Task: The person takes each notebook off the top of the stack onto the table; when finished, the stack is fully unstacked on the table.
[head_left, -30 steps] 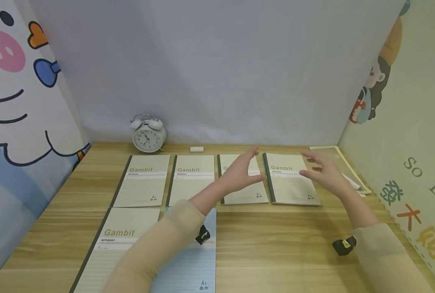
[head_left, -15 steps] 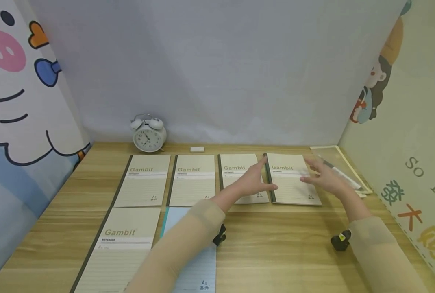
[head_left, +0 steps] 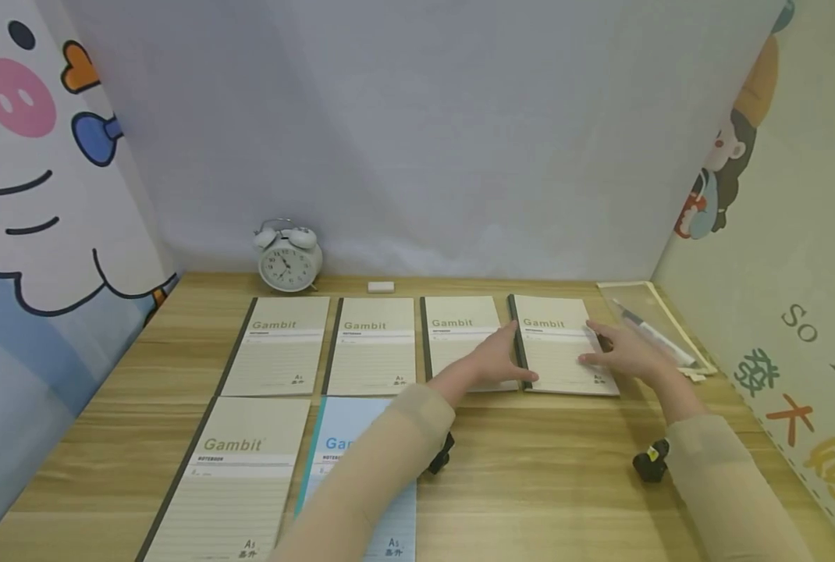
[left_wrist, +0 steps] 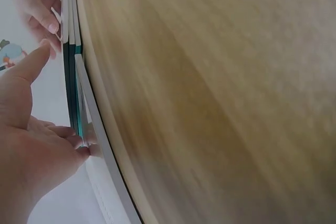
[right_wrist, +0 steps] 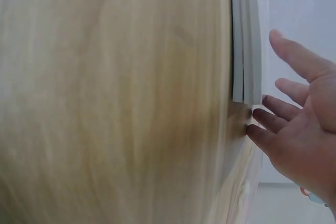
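Note:
A row of beige "Gambit" notebooks lies at the back of the wooden desk (head_left: 544,476). The rightmost one (head_left: 561,347) looks like a small stack; its layered edges show in the left wrist view (left_wrist: 73,51) and the right wrist view (right_wrist: 247,40). My left hand (head_left: 496,361) rests flat on the third notebook (head_left: 460,332), fingers against the stack's dark spine, thumb out (left_wrist: 31,61). My right hand (head_left: 617,351) touches the stack's right edge with straight fingers (right_wrist: 273,116). Neither hand holds anything.
Two more beige notebooks (head_left: 277,343) (head_left: 371,343) fill the back row; a beige one (head_left: 228,476) and a blue one (head_left: 350,449) lie in front. A white alarm clock (head_left: 287,260), an eraser (head_left: 380,286) and a clear pouch with a pen (head_left: 652,324) stand near the walls.
Both hands came down from above the desk onto the rightmost notebook's sides; the left hand moved right to the spine, the right hand lowered to the right edge.

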The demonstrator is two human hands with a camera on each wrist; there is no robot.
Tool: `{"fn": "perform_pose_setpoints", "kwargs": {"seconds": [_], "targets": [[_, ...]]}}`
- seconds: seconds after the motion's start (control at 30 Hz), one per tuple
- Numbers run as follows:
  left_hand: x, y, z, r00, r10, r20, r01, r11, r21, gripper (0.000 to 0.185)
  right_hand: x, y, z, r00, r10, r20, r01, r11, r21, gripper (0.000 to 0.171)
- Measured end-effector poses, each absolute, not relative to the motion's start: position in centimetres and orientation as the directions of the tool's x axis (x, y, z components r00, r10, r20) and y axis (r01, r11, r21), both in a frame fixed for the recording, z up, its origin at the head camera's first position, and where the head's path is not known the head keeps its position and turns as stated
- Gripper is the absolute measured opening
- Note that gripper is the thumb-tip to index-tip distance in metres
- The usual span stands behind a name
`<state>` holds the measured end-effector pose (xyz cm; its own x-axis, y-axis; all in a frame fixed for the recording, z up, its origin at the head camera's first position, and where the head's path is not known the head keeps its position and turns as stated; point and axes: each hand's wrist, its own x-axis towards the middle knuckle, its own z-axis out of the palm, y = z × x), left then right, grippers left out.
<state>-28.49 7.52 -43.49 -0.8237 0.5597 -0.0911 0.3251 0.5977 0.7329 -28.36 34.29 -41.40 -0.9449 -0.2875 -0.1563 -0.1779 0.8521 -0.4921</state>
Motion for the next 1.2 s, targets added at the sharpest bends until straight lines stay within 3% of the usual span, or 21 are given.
{"fn": "perform_pose_setpoints", "kwargs": {"seconds": [0.23, 0.43, 0.67, 0.83, 1.2], "targets": [[-28.1, 8.2, -43.2, -0.832, 0.542, -0.122, 0.401, 0.737, 0.544, 0.097, -28.7, 34.3, -41.8, -0.942, -0.277, -0.187, -0.153, 0.855, -0.496, 0.088], [-27.8, 8.3, -43.1, -0.84, 0.525, -0.137, 0.388, 0.758, 0.523, 0.097, -28.7, 34.1, -41.5, -0.944, -0.275, -0.181, -0.142, 0.836, -0.529, 0.085], [-28.0, 8.3, -43.3, -0.843, 0.521, -0.132, 0.357, 0.727, 0.587, 0.094, -28.3, 33.8, -40.9, -0.944, -0.268, -0.195, -0.109, 0.807, -0.581, 0.083], [-28.3, 8.4, -43.4, -0.846, 0.525, -0.094, 0.322, 0.644, 0.693, 0.089, -28.2, 34.1, -40.6, -0.944, -0.266, -0.194, -0.097, 0.788, -0.608, 0.083], [-28.5, 8.6, -43.2, -0.899, 0.437, 0.015, 0.255, 0.496, 0.83, 0.079, -28.1, 35.1, -40.3, -0.965, -0.224, -0.138, -0.066, 0.714, -0.697, 0.078]]}}
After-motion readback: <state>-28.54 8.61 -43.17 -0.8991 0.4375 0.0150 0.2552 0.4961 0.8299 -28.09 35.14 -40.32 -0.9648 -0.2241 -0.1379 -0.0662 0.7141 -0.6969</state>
